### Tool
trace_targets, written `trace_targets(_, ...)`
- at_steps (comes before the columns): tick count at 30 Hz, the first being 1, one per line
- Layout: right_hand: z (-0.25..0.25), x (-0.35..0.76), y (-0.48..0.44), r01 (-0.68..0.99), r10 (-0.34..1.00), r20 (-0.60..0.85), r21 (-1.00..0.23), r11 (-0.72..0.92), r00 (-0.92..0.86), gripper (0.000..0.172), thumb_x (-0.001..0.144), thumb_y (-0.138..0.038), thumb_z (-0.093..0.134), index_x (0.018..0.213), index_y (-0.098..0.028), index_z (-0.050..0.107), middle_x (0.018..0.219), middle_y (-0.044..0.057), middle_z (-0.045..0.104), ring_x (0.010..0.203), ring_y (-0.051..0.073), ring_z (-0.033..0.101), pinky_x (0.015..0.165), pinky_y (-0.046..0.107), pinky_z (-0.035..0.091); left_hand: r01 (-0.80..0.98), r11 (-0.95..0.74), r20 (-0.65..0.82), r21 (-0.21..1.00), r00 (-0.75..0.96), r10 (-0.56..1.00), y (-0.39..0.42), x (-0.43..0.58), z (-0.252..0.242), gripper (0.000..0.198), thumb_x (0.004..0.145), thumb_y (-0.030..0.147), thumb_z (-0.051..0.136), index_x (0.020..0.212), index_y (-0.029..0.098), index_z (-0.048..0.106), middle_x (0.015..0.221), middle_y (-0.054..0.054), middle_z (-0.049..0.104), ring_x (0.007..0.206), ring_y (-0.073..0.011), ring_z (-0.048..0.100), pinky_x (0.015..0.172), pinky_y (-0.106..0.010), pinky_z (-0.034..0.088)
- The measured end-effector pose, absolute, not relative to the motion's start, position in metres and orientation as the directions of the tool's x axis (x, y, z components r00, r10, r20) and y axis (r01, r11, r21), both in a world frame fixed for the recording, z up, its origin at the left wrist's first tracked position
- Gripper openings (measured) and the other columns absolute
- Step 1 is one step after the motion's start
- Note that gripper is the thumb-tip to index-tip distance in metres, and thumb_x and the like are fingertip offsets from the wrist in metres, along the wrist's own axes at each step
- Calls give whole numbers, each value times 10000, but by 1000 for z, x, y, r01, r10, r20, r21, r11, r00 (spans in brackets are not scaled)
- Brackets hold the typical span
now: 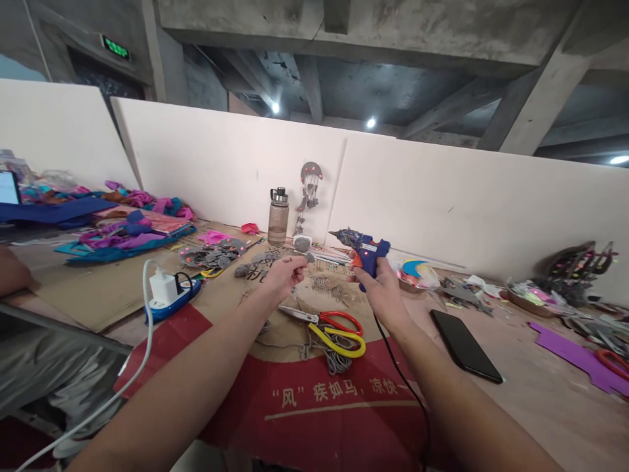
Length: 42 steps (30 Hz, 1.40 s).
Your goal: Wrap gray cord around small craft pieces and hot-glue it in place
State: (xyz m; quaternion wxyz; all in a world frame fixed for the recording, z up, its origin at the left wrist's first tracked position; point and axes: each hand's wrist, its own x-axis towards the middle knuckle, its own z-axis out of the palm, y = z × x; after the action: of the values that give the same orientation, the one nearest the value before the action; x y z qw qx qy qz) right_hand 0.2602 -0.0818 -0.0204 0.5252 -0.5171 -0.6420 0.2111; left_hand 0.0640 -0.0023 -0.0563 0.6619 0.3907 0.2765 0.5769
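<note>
My right hand (383, 288) is wrapped round the handle of a blue hot glue gun (368, 252). Its nozzle points left, and a black cord trails down from the grip. My left hand (289, 275) pinches a small grey felt piece (309, 258) just left of the glue gun, the two apart. Below the hands lie scissors (334, 328) with red and yellow handles, blades to the left. Grey cord (337, 360) is coiled under and beside them. Several small grey pieces (322, 284) are spread on the cardboard between my hands.
A water bottle (278, 219) and a hanging grey felt ornament (311, 180) are against the white board. A phone (464, 344) lies right of my right arm. At left are a power strip (171, 298), grey scraps (216, 254) and coloured felt (132, 229). A person's arm (14, 270) rests far left.
</note>
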Motion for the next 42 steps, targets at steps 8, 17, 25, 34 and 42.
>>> trace_targets(8, -58, 257, -92, 630, 855, 518, -658, 413, -18, 312, 888, -443, 435, 1022, -175, 523, 893, 95, 637, 790, 234, 603, 716, 356, 473, -547, 45, 12, 836, 102, 995, -3, 66, -56, 100, 622, 122, 686, 654, 100, 594, 601, -12, 565, 476, -45, 435, 450, -185, 377)
trace_targets(17, -57, 255, -90, 715, 776, 619, -486, 502, -125, 297, 901, -336, 446, 1129, -160, 518, 995, 107, 650, 882, 238, 606, 777, 354, 466, -611, 89, -19, 786, 119, 993, -6, 66, -51, 91, 636, 67, 639, 650, 104, 558, 625, -21, 570, 457, -34, 426, 416, -154, 356)
trace_targets(25, -64, 257, -87, 730, 790, 605, -492, 473, -104, 306, 897, -337, 459, 1146, -166, 506, 1029, 109, 647, 901, 235, 611, 788, 348, 472, -588, 81, 22, 805, 166, 986, -6, 69, -55, 117, 618, 112, 685, 653, 107, 573, 626, -16, 577, 459, -34, 442, 435, -161, 379)
trace_targets(34, -62, 255, -87, 735, 781, 616, -484, 474, -99, 307, 896, -342, 449, 1133, -158, 515, 1030, 115, 635, 911, 233, 592, 824, 362, 461, -548, 47, 50, 835, 160, 986, -8, 69, -54, 154, 588, 132, 722, 648, 109, 582, 629, -14, 588, 465, -31, 439, 451, -171, 375)
trace_targets(42, -62, 255, -86, 751, 764, 637, -454, 479, -103, 331, 898, -339, 447, 1175, -166, 503, 1075, 120, 632, 966, 250, 591, 842, 375, 453, -478, -48, 125, 877, 130, 984, -10, 71, -53, 223, 575, 172, 761, 564, 121, 543, 531, 24, 491, 461, -41, 421, 454, -188, 347)
